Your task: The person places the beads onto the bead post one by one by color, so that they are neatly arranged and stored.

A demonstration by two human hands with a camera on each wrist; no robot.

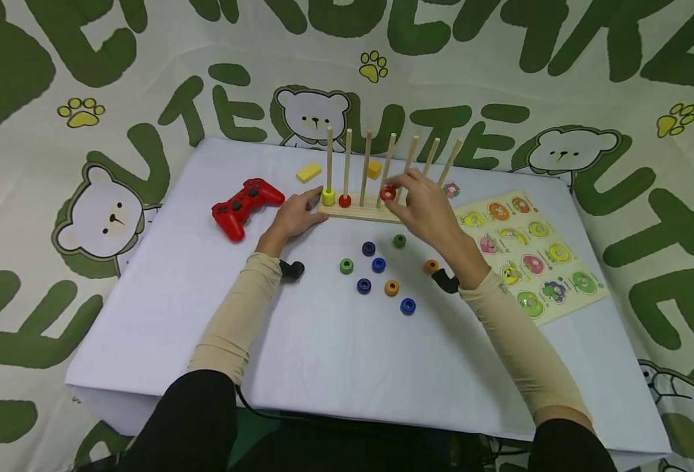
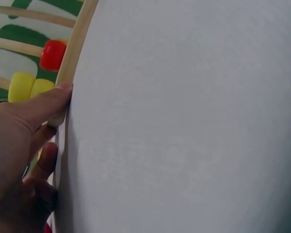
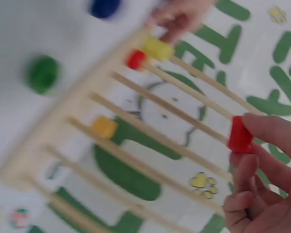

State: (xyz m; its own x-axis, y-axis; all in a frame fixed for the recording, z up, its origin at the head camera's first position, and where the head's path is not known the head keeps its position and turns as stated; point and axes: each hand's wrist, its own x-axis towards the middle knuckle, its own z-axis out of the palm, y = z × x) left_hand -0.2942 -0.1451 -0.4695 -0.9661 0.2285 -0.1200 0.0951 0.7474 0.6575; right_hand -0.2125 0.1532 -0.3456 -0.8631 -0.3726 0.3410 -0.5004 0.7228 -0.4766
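A wooden peg rack (image 1: 363, 212) with several upright rods stands toward the back of the table. My left hand (image 1: 296, 216) grips the left end of its base, the thumb (image 2: 51, 99) pressed on the front edge. Two yellow beads (image 2: 23, 87) are stacked on the leftmost rod, and one red bead (image 1: 345, 201) sits at the bottom of the second. Between thumb and fingers, my right hand (image 1: 428, 208) pinches another red bead (image 3: 240, 135). The right wrist view shows this bead near the upper part of the rods, above the base.
Loose blue beads (image 1: 378, 265), green beads (image 1: 346, 265) and orange beads (image 1: 391, 288) are scattered in front of the rack. At the left lies a red game controller (image 1: 244, 207); at the right, a fruit puzzle board (image 1: 527, 255). Yellow blocks (image 1: 309, 172) are behind the rack.
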